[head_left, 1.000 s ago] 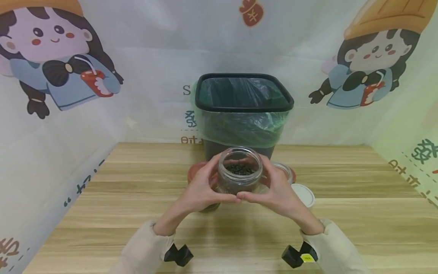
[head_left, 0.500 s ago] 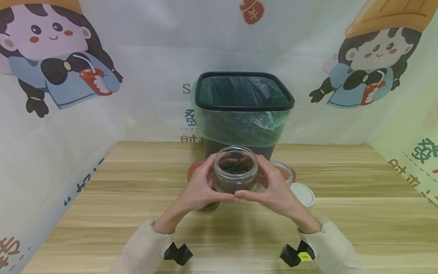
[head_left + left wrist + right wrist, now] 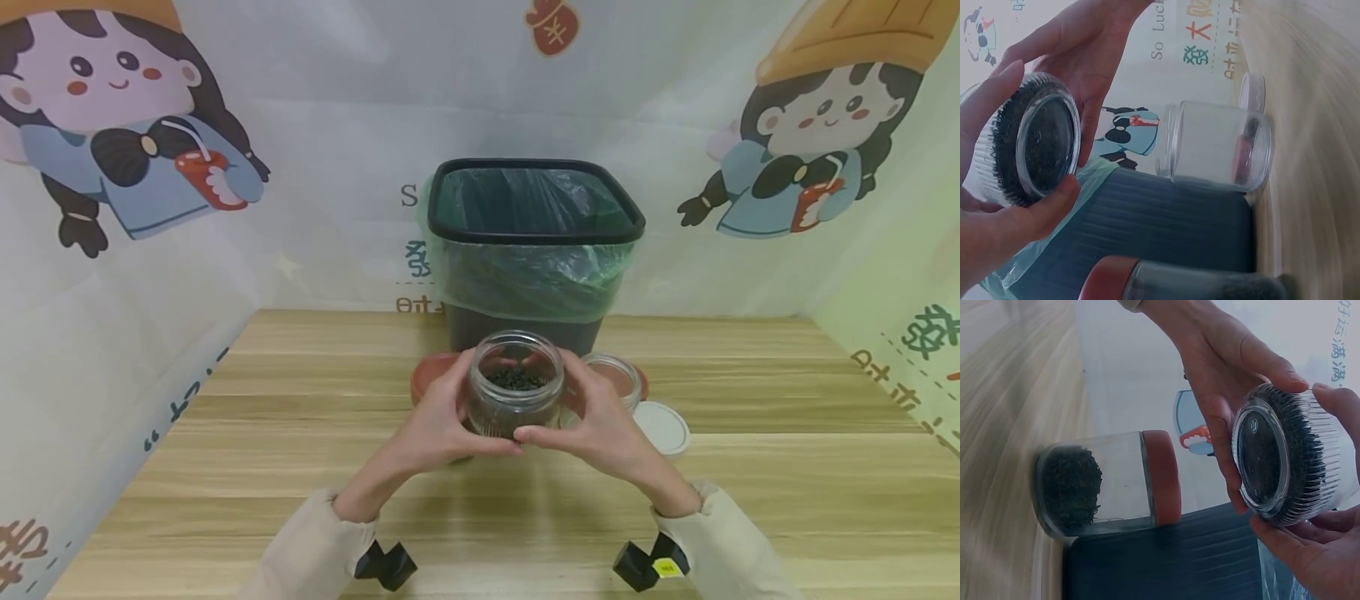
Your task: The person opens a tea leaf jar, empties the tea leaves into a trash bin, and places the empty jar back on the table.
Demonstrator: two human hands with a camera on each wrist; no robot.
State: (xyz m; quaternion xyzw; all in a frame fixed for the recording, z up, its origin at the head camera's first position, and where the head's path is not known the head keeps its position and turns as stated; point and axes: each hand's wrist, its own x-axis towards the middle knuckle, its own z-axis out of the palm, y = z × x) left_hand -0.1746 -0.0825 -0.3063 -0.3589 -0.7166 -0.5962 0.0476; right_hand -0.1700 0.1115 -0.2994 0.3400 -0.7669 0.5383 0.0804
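Note:
Both hands grip a clear glass jar (image 3: 516, 412) between them, held upright above the table with its mouth uncovered. Dark, tea-like dry leaves (image 3: 517, 379) lie inside it. My left hand (image 3: 431, 421) curls round the left side, my right hand (image 3: 600, 421) round the right; the thumbs are near each other at the front. Seen from below in the left wrist view, the ribbed jar base (image 3: 1050, 147) shows the dark leaves through it. Behind the left hand stands a red-lidded jar (image 3: 1110, 484) of similar leaves.
A black bin (image 3: 536, 237) with a green liner stands behind the jar. On the right are an open jar (image 3: 1219, 147), apparently without leaves, and a white lid (image 3: 662, 429). Something red shows behind that open jar. Wooden tabletop (image 3: 300, 433) surrounds them; printed cloth walls enclose it.
Both hands have carried the jar slightly left, then a little lower and nearer to me. Their grip stays the same, and the other objects have not moved.

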